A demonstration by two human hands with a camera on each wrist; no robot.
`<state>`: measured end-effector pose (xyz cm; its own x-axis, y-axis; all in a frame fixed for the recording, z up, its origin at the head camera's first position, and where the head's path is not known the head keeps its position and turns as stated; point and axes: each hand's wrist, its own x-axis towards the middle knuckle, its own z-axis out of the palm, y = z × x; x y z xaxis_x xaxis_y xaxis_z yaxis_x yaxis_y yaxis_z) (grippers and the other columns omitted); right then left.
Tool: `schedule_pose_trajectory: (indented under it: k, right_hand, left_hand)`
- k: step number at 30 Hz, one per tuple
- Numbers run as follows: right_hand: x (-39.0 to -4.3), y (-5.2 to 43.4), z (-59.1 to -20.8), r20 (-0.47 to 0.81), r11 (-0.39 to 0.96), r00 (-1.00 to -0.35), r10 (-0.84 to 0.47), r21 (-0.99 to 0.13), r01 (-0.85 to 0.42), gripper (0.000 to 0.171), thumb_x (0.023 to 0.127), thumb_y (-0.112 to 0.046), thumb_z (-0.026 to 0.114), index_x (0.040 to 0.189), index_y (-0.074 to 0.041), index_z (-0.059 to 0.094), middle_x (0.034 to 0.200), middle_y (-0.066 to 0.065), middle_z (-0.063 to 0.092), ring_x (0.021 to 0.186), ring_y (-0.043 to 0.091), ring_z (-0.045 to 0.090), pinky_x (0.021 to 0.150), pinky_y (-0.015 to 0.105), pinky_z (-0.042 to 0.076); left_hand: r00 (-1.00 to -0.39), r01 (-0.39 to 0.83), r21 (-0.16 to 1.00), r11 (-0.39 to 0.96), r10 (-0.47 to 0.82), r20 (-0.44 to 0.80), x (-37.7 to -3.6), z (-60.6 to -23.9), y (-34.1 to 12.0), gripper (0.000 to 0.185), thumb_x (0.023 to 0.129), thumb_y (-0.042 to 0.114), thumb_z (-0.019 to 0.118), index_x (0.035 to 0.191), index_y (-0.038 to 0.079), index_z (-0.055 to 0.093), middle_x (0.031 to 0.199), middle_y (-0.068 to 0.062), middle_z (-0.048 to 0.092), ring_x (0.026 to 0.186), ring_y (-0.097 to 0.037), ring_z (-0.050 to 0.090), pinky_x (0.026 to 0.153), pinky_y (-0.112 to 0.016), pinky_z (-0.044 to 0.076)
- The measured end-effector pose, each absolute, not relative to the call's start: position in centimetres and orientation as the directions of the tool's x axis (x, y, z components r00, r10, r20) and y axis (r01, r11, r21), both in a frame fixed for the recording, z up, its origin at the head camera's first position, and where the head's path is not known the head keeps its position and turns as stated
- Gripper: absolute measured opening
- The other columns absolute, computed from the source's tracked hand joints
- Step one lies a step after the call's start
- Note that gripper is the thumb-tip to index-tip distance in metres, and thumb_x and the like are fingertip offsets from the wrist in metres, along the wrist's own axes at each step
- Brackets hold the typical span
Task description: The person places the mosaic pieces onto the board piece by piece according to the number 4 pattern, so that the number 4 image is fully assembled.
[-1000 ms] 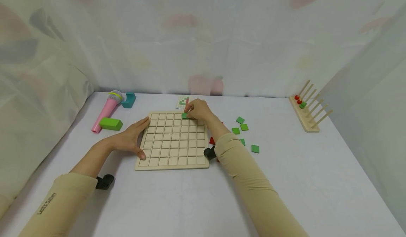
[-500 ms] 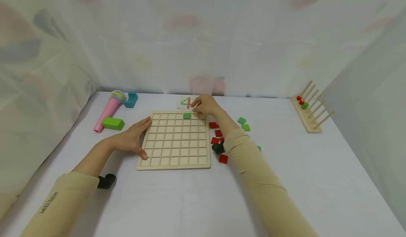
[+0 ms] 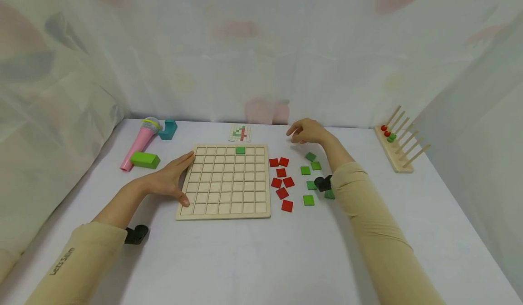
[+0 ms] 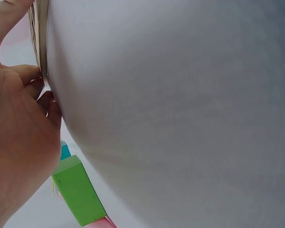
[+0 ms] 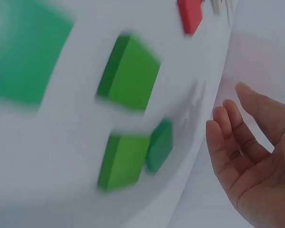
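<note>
A wooden grid board (image 3: 224, 182) lies on the white table, with one green tile (image 3: 240, 150) in its top row. My left hand (image 3: 169, 178) rests flat against the board's left edge (image 4: 39, 42), fingers straight. My right hand (image 3: 304, 131) hovers empty above the table to the right of the board, fingers loosely relaxed (image 5: 247, 152), just behind several loose green tiles (image 3: 310, 156) (image 5: 130, 71). Several red tiles (image 3: 282, 178) lie between the board and the green ones.
A small pattern card (image 3: 240, 133) lies behind the board. A pink toy microphone (image 3: 139, 142), a teal block (image 3: 167, 129) and a green block (image 3: 145, 159) (image 4: 78, 197) sit at the left. A wooden peg rack (image 3: 398, 144) with beads stands at the far right.
My right hand let go of the green tile in the board's top row and moved right, to above the loose green tiles. The left hand has stayed put.
</note>
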<state>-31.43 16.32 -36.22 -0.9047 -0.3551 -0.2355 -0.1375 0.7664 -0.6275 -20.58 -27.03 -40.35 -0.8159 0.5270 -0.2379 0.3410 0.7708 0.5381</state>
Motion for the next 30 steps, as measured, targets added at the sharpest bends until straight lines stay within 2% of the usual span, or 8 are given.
schedule_pose_trajectory:
  k: [3,9,14,21,30]
  right_hand:
    - [-31.3,18.5,-36.4,-0.275,0.774,-0.891,-0.361,-0.621,-0.122,0.031,0.093,-0.012,0.063,0.123,-0.005,0.066,0.105,0.012,0.065,0.092,0.026,0.062,0.086,0.035,0.055]
    - [-31.2,21.8,-37.0,-0.371,0.773,-0.832,-0.413,-0.625,-0.105,0.031,0.089,-0.006,0.065,0.12,-0.003,0.067,0.095,0.006,0.06,0.081,0.016,0.053,0.073,0.027,0.05]
    - [-30.9,22.9,-37.3,-0.439,0.778,-0.783,-0.441,-0.623,-0.089,0.034,0.086,0.0,0.063,0.12,-0.005,0.067,0.097,0.006,0.056,0.083,0.015,0.048,0.069,0.024,0.043]
    - [-30.7,23.2,-37.7,-0.449,0.755,-0.752,-0.483,-0.648,-0.098,0.038,0.083,0.005,0.062,0.12,-0.003,0.067,0.097,0.006,0.053,0.078,0.013,0.044,0.065,0.023,0.038]
    - [-30.6,23.3,-37.9,-0.431,0.738,-0.738,-0.52,-0.661,-0.134,0.039,0.081,0.004,0.066,0.12,-0.001,0.066,0.102,0.008,0.055,0.092,0.017,0.045,0.068,0.024,0.042]
  left_hand:
    - [-0.817,0.343,0.536,0.772,0.526,-0.236,-20.6,-40.4,-27.1,0.144,0.054,0.043,0.095,0.155,-0.008,0.006,0.165,-0.027,-0.002,0.151,-0.053,0.002,0.118,-0.071,0.01]
    - [-0.817,0.351,0.522,0.777,0.527,-0.235,-20.8,-40.8,-27.3,0.145,0.053,0.045,0.094,0.156,-0.007,0.006,0.165,-0.027,-0.002,0.151,-0.052,0.002,0.118,-0.07,0.011]
    - [-0.82,0.34,0.53,0.777,0.521,-0.237,-20.8,-40.7,-27.2,0.145,0.052,0.045,0.095,0.156,-0.006,0.007,0.166,-0.026,-0.001,0.151,-0.053,0.002,0.118,-0.07,0.01]
    - [-0.824,0.339,0.524,0.781,0.515,-0.236,-20.8,-40.7,-27.2,0.145,0.052,0.045,0.095,0.156,-0.005,0.008,0.166,-0.025,0.0,0.151,-0.051,0.003,0.118,-0.07,0.011]
    - [-0.832,0.348,0.489,0.8,0.504,-0.233,-20.4,-40.4,-27.2,0.141,0.054,0.053,0.091,0.157,-0.004,0.013,0.167,-0.023,0.005,0.151,-0.05,0.008,0.118,-0.069,0.015]
